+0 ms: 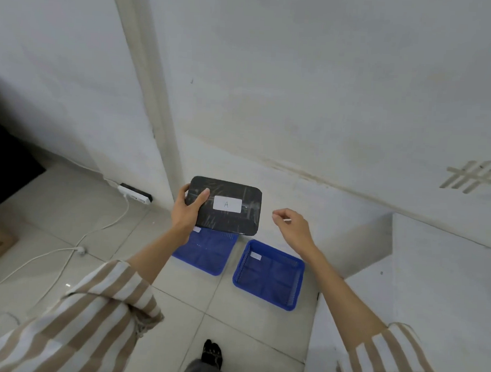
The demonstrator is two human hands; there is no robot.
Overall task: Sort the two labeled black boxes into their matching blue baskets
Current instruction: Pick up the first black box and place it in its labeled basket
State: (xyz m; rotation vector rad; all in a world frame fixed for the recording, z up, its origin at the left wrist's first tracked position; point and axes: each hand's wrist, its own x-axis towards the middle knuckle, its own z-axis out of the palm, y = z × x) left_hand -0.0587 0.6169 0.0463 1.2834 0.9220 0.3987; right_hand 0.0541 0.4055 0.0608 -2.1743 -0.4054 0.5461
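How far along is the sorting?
Nothing is sorted yet: both blue baskets, the left basket and the right basket, look empty. The left hand holds the black box labelled A above them; the right hand is free. The second box isn't in view.

dim flat light, soft focus, wide-angle bending at edges.

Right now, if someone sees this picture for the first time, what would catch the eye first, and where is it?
First, the black box with a white label reading "A", held up in the centre by the left hand gripping its left end. Just below it, two blue baskets sit side by side on the tiled floor, both empty as far as can be seen. The right hand hangs free to the right of the box, holding nothing.
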